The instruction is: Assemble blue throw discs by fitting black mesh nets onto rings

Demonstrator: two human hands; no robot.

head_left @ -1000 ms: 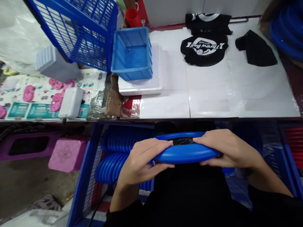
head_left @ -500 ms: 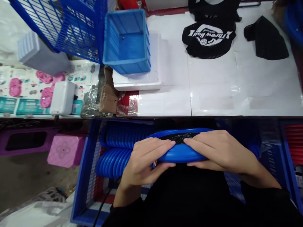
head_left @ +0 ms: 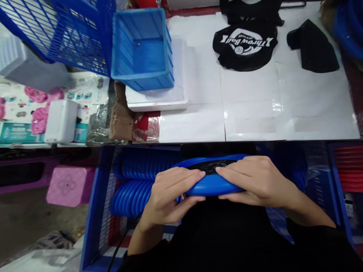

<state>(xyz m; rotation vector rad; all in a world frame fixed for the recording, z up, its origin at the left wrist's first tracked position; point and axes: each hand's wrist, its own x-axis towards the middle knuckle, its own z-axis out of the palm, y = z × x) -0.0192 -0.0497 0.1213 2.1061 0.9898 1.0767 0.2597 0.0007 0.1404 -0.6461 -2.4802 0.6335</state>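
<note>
Close to my body I hold a blue plastic ring [head_left: 218, 185] with black mesh [head_left: 211, 166] stretched inside it. My left hand [head_left: 172, 192] pinches its left side, thumb below and fingers on top. On the right side, my right hand [head_left: 255, 181] grips the same ring in a matching way. Both hands' fingertips rest at the edge of the mesh. The ring's underside and far parts are hidden by the hands. Behind my left hand, several blue rings [head_left: 132, 198] stand stacked on edge in a blue crate [head_left: 92, 219].
On the white-covered table [head_left: 198, 124] lie a black mesh disc printed "Throw Ball" [head_left: 245, 47] and a folded black mesh piece [head_left: 319, 49]. A light blue bin [head_left: 141, 81] stands at the left. A pink stool [head_left: 68, 185] is on the floor; red rings [head_left: 348, 170] sit at right.
The view has shifted slightly, so the table and crates appear further left. Both hands keep their hold on the blue ring, with almost no change in grip.
</note>
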